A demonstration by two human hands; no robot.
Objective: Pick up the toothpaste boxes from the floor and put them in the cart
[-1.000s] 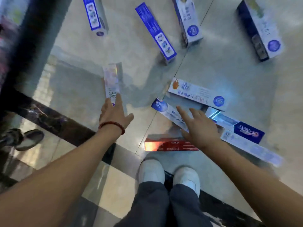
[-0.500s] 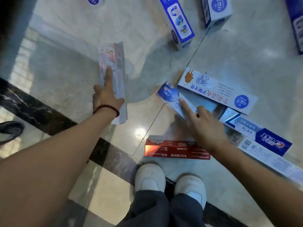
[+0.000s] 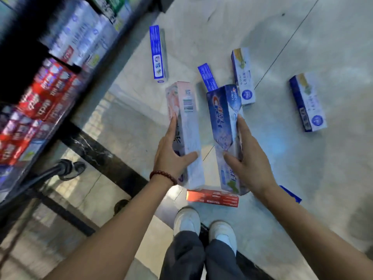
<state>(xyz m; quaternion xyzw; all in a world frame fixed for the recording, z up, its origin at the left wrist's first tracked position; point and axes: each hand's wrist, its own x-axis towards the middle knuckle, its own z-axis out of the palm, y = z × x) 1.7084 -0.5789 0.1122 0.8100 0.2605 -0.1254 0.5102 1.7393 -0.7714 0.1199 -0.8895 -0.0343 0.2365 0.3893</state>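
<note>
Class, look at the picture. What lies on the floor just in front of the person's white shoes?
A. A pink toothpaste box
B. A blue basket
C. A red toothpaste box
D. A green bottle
C: the red toothpaste box lies flat on the floor just ahead of the white shoes, below the boxes held in the hands.
</note>
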